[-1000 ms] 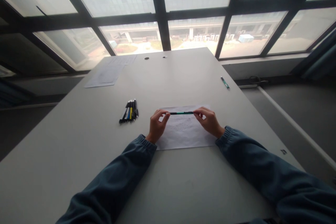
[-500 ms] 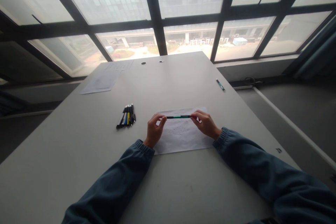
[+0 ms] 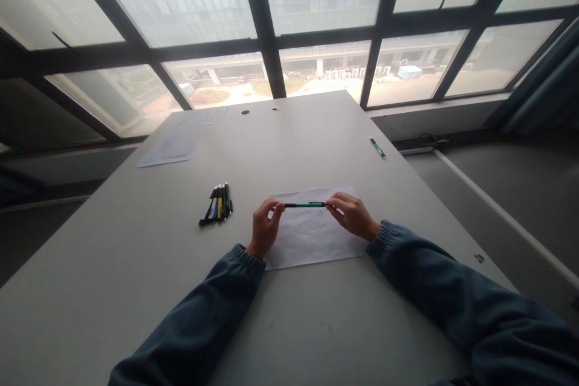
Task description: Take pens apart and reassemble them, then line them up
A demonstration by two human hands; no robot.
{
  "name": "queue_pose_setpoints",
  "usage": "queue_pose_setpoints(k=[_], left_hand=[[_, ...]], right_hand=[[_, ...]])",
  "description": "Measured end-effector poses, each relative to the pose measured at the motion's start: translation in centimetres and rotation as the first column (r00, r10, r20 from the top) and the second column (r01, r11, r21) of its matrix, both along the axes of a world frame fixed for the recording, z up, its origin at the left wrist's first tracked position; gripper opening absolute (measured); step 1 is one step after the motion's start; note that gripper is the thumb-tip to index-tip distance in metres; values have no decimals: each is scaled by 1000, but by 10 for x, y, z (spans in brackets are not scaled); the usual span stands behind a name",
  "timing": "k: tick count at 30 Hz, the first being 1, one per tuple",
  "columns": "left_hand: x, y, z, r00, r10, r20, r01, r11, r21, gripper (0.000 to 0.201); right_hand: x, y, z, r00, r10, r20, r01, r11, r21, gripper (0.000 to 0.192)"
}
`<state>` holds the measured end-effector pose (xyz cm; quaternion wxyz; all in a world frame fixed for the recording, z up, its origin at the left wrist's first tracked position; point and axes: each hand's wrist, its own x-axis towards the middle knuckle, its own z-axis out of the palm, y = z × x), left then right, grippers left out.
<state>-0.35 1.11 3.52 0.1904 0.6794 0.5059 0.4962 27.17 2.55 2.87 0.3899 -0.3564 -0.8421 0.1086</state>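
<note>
At frame centre, the left hand (image 3: 265, 226) and right hand (image 3: 353, 215) each pinch one end of a green pen (image 3: 304, 205) held level over the sheet of paper (image 3: 312, 241) on the surface (image 3: 136, 265), where a loosened pinch would likely drop it, perhaps marking the sheet.

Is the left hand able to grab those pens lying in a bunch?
Probably yes: the bunch of pens lies on bare table beside the left hand, nothing between, but that hand holds the green pen.

No legible text on anything here.
</note>
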Motion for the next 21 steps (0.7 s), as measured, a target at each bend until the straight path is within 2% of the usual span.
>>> queue_pose_setpoints(k=[4,8,10,13,14,16,19,21], left_hand=[[-2,1,-2,1000,-26,15,26,1000,-6,36],[-3,0,-2,998,-48,43,47,999,27,35],[-3,-1,-2,998,-26,50,25,1000,18,36],[-5,-1,-2,999,-4,49,5,1000,-14,35],[-5,0,-2,999,-1,44,2,1000,-23,35],[-6,0,-3,1000,-2,27,3,999,-34,34],[-7,1,-3,1000,-8,0,8,999,-49,34],[-7,2,-3,1000,-8,-4,8,998,-61,33]], right_hand=[[4,3,3,998,34,45,-36,998,56,20],[15,10,7,999,31,5,-32,997,72,20],[25,20,8,999,-33,-41,36,997,68,20],[49,42,8,963,-234,-132,244,968,65,21],[60,51,8,937,-317,-149,328,943,61,23],[86,70,6,846,-505,-171,517,855,35,27],[126,97,3,671,-735,-100,736,676,-32,31],[148,111,-1,551,-834,-30,829,551,-95,32]])
